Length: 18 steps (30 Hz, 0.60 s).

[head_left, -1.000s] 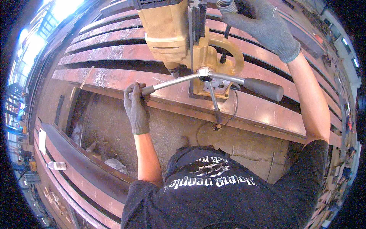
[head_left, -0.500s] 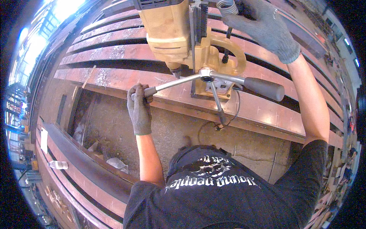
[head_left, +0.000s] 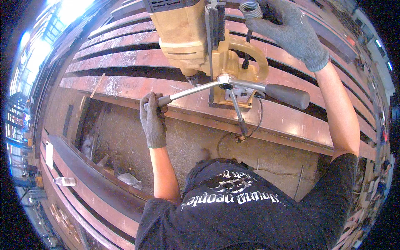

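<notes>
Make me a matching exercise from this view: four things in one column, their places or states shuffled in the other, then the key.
Column one:
1. Left hand
2. Right hand
3. Drilling machine
4. Bottle

Column two:
A. Pale, at the picture's lower left
B. Gloved, beside a grey coil near the top edge
C. Gloved, closed around a lever grip
D. Yellowish, standing on a long reddish beam

Right pairs: 1-C, 2-B, 3-D, 4-A
</notes>
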Each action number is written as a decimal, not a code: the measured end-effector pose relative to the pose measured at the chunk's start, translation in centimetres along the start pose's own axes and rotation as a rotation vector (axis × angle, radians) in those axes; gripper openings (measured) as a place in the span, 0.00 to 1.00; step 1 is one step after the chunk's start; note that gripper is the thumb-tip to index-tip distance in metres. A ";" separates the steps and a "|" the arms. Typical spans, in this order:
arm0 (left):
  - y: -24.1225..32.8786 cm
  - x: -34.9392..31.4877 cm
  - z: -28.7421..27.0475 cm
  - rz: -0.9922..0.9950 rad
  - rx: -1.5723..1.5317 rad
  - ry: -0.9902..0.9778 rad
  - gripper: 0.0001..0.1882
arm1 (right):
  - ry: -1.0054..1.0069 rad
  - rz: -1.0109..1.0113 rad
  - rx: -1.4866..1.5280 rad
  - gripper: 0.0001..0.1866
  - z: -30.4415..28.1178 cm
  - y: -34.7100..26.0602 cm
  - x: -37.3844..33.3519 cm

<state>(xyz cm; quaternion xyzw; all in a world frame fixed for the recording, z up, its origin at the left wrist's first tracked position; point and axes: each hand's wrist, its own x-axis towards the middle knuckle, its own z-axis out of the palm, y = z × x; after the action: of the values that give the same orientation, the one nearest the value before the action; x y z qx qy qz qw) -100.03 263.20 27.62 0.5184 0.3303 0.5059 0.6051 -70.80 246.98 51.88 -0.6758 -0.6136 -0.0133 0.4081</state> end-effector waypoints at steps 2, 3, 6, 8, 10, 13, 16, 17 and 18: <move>0.1 -0.1 0.2 -0.005 -0.008 0.010 0.20 | -0.003 -0.002 -0.001 0.21 -0.2 -0.4 -0.1; 0.0 -0.1 0.2 0.021 0.005 0.010 0.21 | 0.000 -0.013 -0.012 0.22 -0.3 -0.5 -0.1; -0.1 0.0 0.2 -0.003 -0.016 0.023 0.20 | 0.020 -0.085 -0.196 0.23 0.0 -2.2 -0.4; 0.0 0.0 0.4 -0.015 -0.032 0.032 0.20 | -0.002 -0.063 -0.291 0.25 -0.2 -2.4 -0.2; 0.0 -0.1 0.5 0.009 -0.030 0.042 0.20 | -0.067 0.043 -0.302 0.26 -0.3 -1.8 1.1; -0.4 0.2 -0.1 -0.009 -0.032 0.014 0.19 | -0.179 0.176 -0.218 0.26 -0.6 -4.2 1.3; -0.9 0.0 -0.2 0.079 0.001 -0.018 0.19 | -0.128 0.042 -0.153 0.28 0.0 -1.6 1.4; -0.9 0.0 -0.2 0.076 -0.002 -0.020 0.19 | -0.125 0.034 -0.168 0.28 0.0 -1.5 1.6; -0.7 0.1 0.0 0.026 -0.026 -0.009 0.19 | -0.122 0.027 -0.183 0.28 0.0 -1.5 1.7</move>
<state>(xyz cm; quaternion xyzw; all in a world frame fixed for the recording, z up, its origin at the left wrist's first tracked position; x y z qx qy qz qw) -99.84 263.34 26.99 0.5172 0.3142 0.5156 0.6066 -71.66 248.27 53.54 -0.7179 -0.6246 -0.0225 0.3066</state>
